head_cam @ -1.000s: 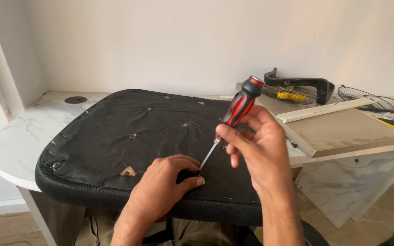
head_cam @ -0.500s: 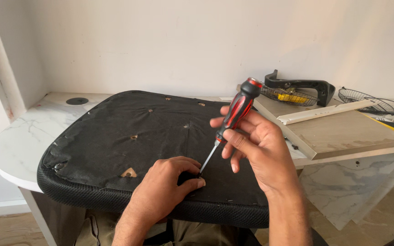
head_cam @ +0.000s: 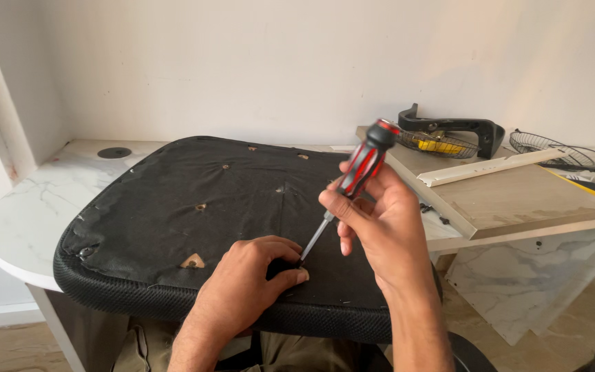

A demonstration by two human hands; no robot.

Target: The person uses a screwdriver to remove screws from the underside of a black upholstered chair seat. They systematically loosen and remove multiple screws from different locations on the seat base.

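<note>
We grip the screwdriver (head_cam: 359, 172) in the right hand (head_cam: 380, 227), fingers closed round its handle. The left hand (head_cam: 249, 282) pinches the fastener on the upturned seat (head_cam: 173, 227), which lies on the surface (head_cam: 29, 213). Keep the tip seated and press axially while turning.

One screwdriver (head_cam: 360, 176), one black seat cushion (head_cam: 201, 220) and two hands show. At the desk's far right edge lie two wire baskets (head_cam: 542, 145), one black armrest (head_cam: 459, 127) and one white strip (head_cam: 494, 166).
</note>
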